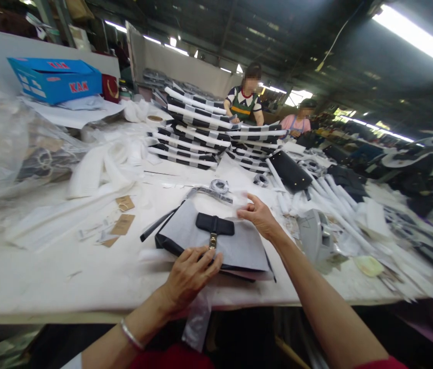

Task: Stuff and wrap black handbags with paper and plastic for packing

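A black handbag (162, 241) lies on the table in front of me, its front covered by a pale grey-white sheet (181, 225). A black strap tab (215, 224) with a gold clasp (212, 241) shows over the sheet. My left hand (195, 271) is closed over the near edge of the bag, fingers bent and touching the clasp's lower end. Above the bag's far right edge, my right hand (258, 218) has thumb and forefinger pinched at a thin, whitish, translucent piece (241, 200), blurred. The bag's wrapped strap (162, 224) sticks out to the left.
Stacks of black bags with white wrapped handles (197, 128) stand behind. A grey tape dispenser (314, 233) sits right; tape rolls (219, 186) lie beyond the bag. Brown tags (123, 224), white foam strips (101, 169) and a blue box (57, 79) are left. Two people work behind.
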Available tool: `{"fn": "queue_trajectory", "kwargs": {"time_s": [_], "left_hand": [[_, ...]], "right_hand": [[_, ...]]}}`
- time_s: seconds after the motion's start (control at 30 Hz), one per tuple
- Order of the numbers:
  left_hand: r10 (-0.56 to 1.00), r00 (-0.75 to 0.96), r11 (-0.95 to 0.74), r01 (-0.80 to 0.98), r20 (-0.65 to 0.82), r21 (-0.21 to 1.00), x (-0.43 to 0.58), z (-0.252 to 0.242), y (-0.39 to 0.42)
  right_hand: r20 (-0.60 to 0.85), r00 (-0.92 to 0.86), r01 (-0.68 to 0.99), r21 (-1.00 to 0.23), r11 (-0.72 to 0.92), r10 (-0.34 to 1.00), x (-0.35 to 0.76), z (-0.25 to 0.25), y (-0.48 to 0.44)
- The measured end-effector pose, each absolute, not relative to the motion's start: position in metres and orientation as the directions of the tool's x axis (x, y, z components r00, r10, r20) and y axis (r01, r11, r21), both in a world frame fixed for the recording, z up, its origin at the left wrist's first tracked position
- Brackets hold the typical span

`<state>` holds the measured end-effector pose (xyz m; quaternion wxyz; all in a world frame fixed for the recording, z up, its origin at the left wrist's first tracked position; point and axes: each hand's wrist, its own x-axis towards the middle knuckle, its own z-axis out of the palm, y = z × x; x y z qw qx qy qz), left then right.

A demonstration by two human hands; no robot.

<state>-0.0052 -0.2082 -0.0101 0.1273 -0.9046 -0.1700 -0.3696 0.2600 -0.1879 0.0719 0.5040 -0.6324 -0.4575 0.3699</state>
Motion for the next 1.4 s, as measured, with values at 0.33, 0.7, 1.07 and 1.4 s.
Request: {"fn": "queue_trajectory", "kwargs": {"time_s": [0.33,0.7,1.07,1.4], "left_hand": [[0.236,0.711,-0.910,0.401,0.662,-0.107,-0.005,-0.012,-0.208],[0.309,0.786,-0.882,0.447,0.536,-0.146,-0.006,-0.011,-0.214],[0.295,0.817,-0.897,0.416,0.496,-0.152,-0.008,0.001,-0.207],[0.302,0.811,-0.883,0.436,0.501,-0.175,-0.012,0.030,-0.189]], "right_hand": [[0.462,0.000,0.881,-0.419,0.218,0.887,0.198,0.047,-0.282],[0.711,-0.181,0.916,-0.130,0.380,0.679,0.175,0.029,-0.316],[0.457,-0.328,0.873,-0.188,0.450,0.827,0.144,-0.013,-0.357],[0.650,-0.145,0.780,-0.388,0.491,0.746,0.165,-0.003,-0.341]]}}
